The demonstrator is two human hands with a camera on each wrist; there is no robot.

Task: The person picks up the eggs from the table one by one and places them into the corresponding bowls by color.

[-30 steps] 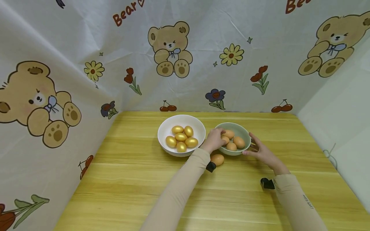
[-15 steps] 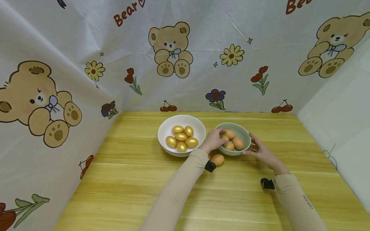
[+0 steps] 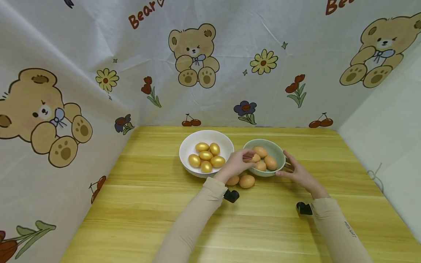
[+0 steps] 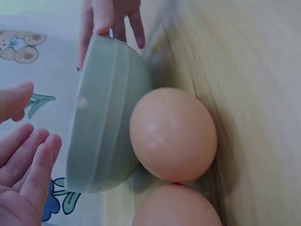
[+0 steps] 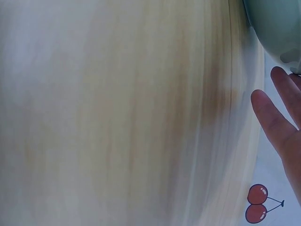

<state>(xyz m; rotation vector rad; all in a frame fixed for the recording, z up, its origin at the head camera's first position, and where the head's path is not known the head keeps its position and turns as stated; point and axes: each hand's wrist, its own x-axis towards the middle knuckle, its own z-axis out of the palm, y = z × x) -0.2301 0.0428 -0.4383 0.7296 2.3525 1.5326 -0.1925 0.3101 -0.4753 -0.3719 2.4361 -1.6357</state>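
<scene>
My left hand (image 3: 236,162) hovers over the left rim of the pale green bowl (image 3: 276,149), its thumb and fingers apart with nothing between them. In the left wrist view, that same left hand (image 4: 28,155) is beside the bowl's opening. Inside the green bowl lie several brown eggs (image 3: 270,163). Two more brown eggs sit on the table just in front of it, one egg (image 3: 247,181) fully visible and the other egg (image 3: 232,180) partly behind my left wrist. My right hand (image 3: 297,175) touches the bowl's right side with spread, fairly straight fingers.
A white bowl (image 3: 184,160) holding several golden eggs (image 3: 205,156) stands left of the green bowl. Beneath is a wooden table (image 3: 138,212). A bear-printed cloth (image 3: 223,102) hangs along the back and left; a pale wall (image 3: 388,135) rises on the right.
My left hand has drawn back left and towards me from the eggs in the green bowl, its fingers loosening. The egg near its wrist has come into view. My right hand stays put.
</scene>
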